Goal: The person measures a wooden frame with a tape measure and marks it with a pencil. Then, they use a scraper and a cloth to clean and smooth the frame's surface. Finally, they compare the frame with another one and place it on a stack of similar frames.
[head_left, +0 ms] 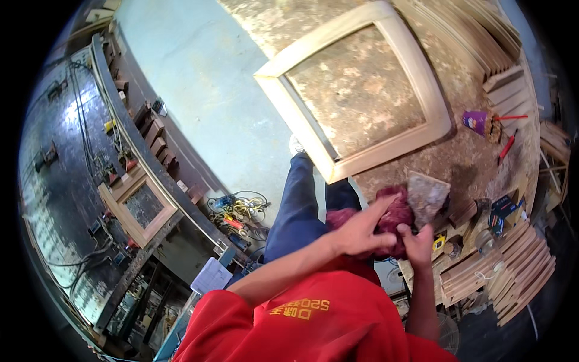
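A dark red crumpled cloth [395,218] is bunched between my hands, just off the near edge of the workbench. My left hand [362,232] lies against it with fingers stretched and thumb apart. Beside it, my right hand [417,244] is closed at the narrow end of a scraper [427,194], whose wide, stained blade points away from me. Its grip on the handle is partly hidden. Farther out, a pale wooden frame [356,158] with mitred corners rests on the bench, one corner overhanging the edge.
The stained workbench [464,160] holds a purple cup [475,122], a red pen [506,149] and a yellow tape measure [438,242]. Wooden strips [470,36] are stacked at the far right, more strips [525,265] nearer. Left stands a machine table [66,199] with a smaller frame [143,205]; cables [244,211] lie on the floor.
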Available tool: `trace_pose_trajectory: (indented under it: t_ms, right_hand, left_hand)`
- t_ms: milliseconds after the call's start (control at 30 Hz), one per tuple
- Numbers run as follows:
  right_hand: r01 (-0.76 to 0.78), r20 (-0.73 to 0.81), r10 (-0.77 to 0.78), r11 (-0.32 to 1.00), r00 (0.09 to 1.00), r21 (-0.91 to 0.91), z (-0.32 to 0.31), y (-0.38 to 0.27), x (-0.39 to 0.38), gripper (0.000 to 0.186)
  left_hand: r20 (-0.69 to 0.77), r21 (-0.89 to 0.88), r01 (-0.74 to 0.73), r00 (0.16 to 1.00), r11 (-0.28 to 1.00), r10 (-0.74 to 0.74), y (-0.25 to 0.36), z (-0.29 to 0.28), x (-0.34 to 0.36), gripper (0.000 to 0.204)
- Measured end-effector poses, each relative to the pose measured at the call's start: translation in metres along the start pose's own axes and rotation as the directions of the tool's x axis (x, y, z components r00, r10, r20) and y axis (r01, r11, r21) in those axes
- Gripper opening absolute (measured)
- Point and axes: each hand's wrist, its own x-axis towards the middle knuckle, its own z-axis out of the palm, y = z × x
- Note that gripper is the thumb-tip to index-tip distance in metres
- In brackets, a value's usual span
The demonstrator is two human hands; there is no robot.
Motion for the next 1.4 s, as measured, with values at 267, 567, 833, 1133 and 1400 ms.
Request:
trace_pose_trajectory:
  t_ms: [267, 567, 833, 1133, 1400]
  right_hand:
    - [-0.158, 0.207, 0.199, 0.967, 0.958, -0.198, 0.086, -0.022, 0.008, 0.035]
    - [-0.278, 0.403, 0.400, 0.903, 0.823, -0.328, 0.162, -0.009, 0.012, 0.031]
    - [-0.024, 0.500, 0.268, 0.898, 0.824, -0.440, 0.229, 0.002, 0.039, 0.035]
    - [-0.030, 0.285, 0.157, 0.915, 0.946, -0.403, 0.227, -0.028, 0.045, 0.029]
    - [0.120, -0.003, -0.133, 0.903, 0.991, -0.413, 0.194, -0.046, 0.152, 0.026]
  left_hand:
    - [-0.340, -0.685, 0.099, 0.833, 0.722, -0.437, -0.024, -0.112, -0.108, 0.056]
    - [-0.593, -0.442, -0.083, 0.774, 0.893, -0.222, -0.014, -0.134, -0.105, 0.054]
    - [-0.905, -0.384, -0.226, 0.285, 0.895, -0.316, -0.012, -0.146, -0.139, 0.043]
    - [-0.680, -0.695, -0.447, 0.154, 0.564, -0.716, -0.047, -0.199, -0.149, 0.043]
    - [-0.575, -0.706, -0.080, 0.645, 0.703, -0.504, -0.059, -0.232, -0.035, 0.039]
